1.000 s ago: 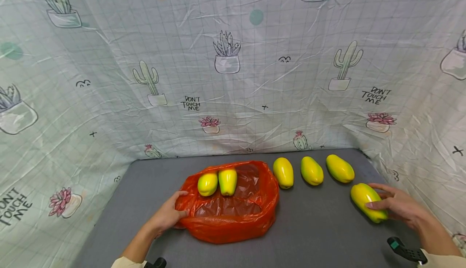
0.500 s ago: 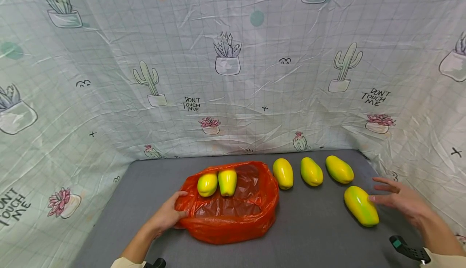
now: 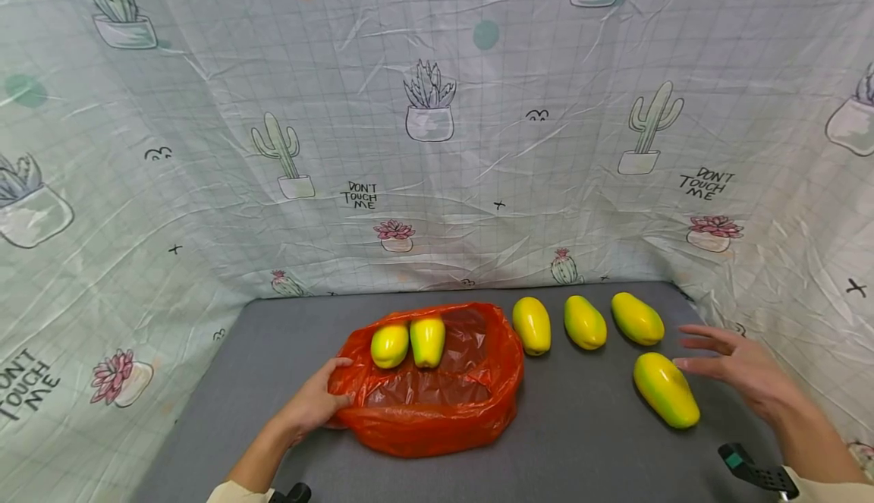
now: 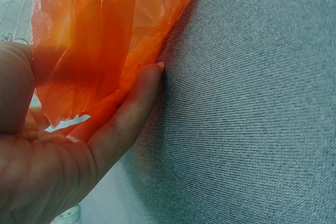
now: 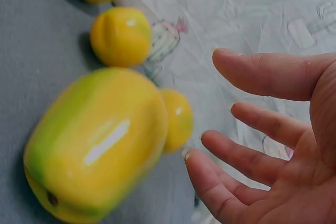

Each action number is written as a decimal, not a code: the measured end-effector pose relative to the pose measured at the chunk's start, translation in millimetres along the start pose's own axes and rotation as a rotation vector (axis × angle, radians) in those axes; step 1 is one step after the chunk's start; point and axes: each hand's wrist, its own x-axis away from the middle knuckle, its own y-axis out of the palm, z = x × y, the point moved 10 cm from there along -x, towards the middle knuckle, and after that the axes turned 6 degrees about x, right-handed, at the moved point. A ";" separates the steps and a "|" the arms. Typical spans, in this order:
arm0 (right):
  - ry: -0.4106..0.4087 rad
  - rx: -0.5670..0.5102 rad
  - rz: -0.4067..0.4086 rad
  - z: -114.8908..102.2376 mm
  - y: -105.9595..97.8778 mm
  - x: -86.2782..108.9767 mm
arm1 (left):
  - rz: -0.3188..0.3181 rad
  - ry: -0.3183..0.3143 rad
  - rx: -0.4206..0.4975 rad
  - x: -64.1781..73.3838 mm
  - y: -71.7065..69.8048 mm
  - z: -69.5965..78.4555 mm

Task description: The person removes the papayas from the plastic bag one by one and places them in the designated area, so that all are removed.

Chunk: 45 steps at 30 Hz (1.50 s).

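Note:
A red plastic bag [image 3: 437, 431] lies on its side with its mouth spread wide, and two glossy yellow papayas [image 3: 428, 342] sit inside near the far rim. My left hand [image 3: 317, 404] holds the bag's left edge; in the left wrist view the thin orange-red plastic [image 4: 105, 35] passes between thumb and finger. At the right, a yellow papaya with green streaks [image 3: 666, 391] rests on the table. My right hand [image 3: 740, 370] is just to its right, fingers apart and nothing in them. In the right wrist view a gap shows between the fingertips [image 5: 197, 166] and that papaya.
Three more papayas [image 3: 585, 322] lie in a row along the back of the grey table [image 3: 573, 442], between the bag and the right corner. A white cactus-print cloth [image 3: 464, 207] hangs behind and at both sides.
My right hand has let go of the nearest papaya and opened beside it. That papaya now lies a little further left. My left hand and the bag stay put.

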 end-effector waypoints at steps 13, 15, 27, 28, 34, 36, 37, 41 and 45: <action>-0.062 -0.119 -0.044 -48.0 23.7 1.8 | -0.019 0.010 -0.007 -2.7 0.8 0.8; -0.072 -0.138 -0.048 -55.3 26.3 2.0 | -0.025 0.014 -0.009 -2.4 0.7 1.3; -0.111 -0.245 -0.145 -95.8 66.4 -3.9 | -0.019 0.017 -0.013 -3.2 1.4 1.5; -0.117 -0.245 -0.146 -99.5 69.4 -5.0 | -0.016 0.018 -0.011 -3.8 1.1 1.6; -0.150 -0.275 -0.164 -120.9 88.6 -9.3 | -0.005 0.011 -0.020 -2.8 -0.3 1.3; -0.149 -0.291 -0.178 -125.9 94.8 -10.4 | -0.007 0.009 -0.016 -2.1 0.3 1.1; -0.151 -0.297 -0.184 -128.3 97.5 -10.8 | -0.010 0.010 -0.013 -1.7 0.8 1.2; -0.170 -0.321 -0.194 -136.8 105.3 -13.6 | -0.014 0.016 -0.003 -1.1 2.1 2.0; -0.185 -0.339 -0.204 -143.3 113.6 -17.0 | 0.001 0.009 -0.011 -0.7 0.0 0.3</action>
